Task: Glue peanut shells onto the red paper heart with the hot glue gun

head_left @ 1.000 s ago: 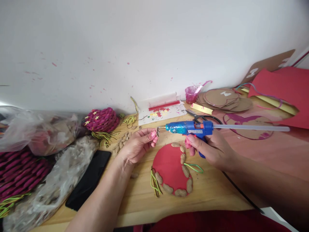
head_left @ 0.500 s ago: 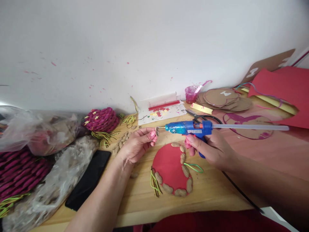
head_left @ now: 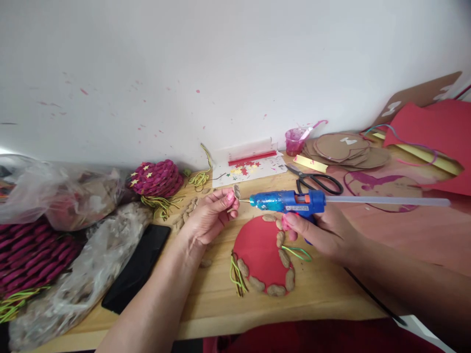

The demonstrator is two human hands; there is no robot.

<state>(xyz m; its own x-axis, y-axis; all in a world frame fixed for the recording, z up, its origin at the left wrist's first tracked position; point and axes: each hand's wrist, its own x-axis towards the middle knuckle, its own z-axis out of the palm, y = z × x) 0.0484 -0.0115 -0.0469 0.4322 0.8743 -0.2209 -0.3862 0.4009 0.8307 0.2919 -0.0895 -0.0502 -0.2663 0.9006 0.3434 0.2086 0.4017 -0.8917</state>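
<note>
Between the thumb and fingers of my left hand (head_left: 213, 213) is a peanut (head_left: 236, 191), held up above the table. My right hand (head_left: 324, 230) grips a blue hot glue gun (head_left: 287, 202) by its handle, with a long clear glue stick (head_left: 386, 200) out of its back. The metal nozzle points left and meets the lower part of the peanut, or nearly so. Below both hands lies a red disc (head_left: 257, 255) with peanuts along its right and lower edge. Yellow-green yarn (head_left: 237, 277) hangs from its left side and a green loop (head_left: 297, 253) sticks out at the right.
Loose peanuts (head_left: 187, 213) lie left of my left hand, near a black phone-like slab (head_left: 136, 267) and plastic bags (head_left: 84, 274). Behind are a purple braided piece (head_left: 158, 177), paper with stars (head_left: 250, 169), scissors (head_left: 318, 181), a pink cup (head_left: 294, 142) and cardboard discs (head_left: 340, 147).
The glue gun's nozzle has dropped from the peanut's upper part to its lower part, and the gun sits slightly lower. The peanut has been raised and tilted a little. The view has shifted slightly.
</note>
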